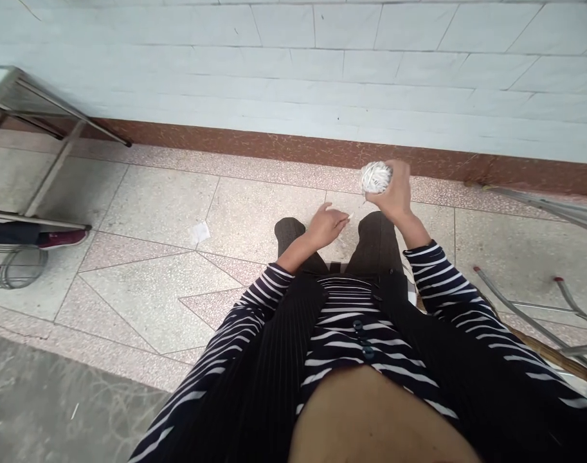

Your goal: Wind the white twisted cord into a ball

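A ball of white yarn (375, 177) is held up in my right hand (394, 190), in front of the wall's base. The fingers wrap round its right side and hide part of it. Lower and to the left, above my knees, my left hand (325, 227) is closed in a pinch. A short white strand of yarn (351, 216) sticks out from its fingertips toward the ball. Whether that strand runs unbroken to the ball is too fine to make out.
White wall tiles (322, 64) stand ahead, above a brown skirting (254, 146). A metal-framed table (56, 161) is at left, beside another person's shoe (64, 238) and a wire basket (23, 267). White paper (200, 231) lies on the floor. Metal chair legs (510, 297) are at right.
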The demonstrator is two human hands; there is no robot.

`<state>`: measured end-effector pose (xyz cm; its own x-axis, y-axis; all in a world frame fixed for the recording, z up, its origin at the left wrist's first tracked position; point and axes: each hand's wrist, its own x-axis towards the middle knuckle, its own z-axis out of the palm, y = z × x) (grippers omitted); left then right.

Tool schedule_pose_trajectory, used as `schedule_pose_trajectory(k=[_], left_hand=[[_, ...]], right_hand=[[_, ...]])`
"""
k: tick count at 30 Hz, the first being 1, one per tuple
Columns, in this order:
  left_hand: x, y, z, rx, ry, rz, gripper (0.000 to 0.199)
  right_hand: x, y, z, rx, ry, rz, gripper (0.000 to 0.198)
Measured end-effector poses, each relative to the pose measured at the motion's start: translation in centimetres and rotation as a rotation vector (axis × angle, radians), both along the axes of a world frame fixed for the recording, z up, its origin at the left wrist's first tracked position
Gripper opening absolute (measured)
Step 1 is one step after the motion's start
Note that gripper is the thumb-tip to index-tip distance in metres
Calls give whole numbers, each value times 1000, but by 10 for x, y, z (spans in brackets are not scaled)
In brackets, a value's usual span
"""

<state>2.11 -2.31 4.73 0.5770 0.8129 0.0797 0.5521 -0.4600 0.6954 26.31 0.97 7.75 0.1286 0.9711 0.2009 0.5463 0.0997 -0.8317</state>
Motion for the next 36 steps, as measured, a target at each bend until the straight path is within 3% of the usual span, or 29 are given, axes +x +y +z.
schedule_pose_trajectory(k=[5, 9, 12, 18, 23, 30, 36], left_hand=[[-11, 34, 15, 150, 55, -24, 24], [-9, 38, 12, 106, 0, -87, 25], [-5, 34, 6, 30, -120, -38, 15], [0, 39, -14, -226, -309, 182, 21], [-5, 40, -31, -330, -374, 140, 25], [-19, 51, -40, -327, -322, 283, 17], [-14, 57, -35, -521, -580, 337, 19]], right_hand=[[-23, -19, -26, -386, 48, 288, 72], [-16, -32, -18, -598, 191, 523, 59], [-4, -37, -10, -660, 338, 579, 64], [-4, -51, 3, -565, 605, 544, 95], [-6, -61, 13, -549, 778, 565, 122], [2, -59, 42, -378, 851, 382, 113], [9, -56, 81, -191, 875, 315, 98]])
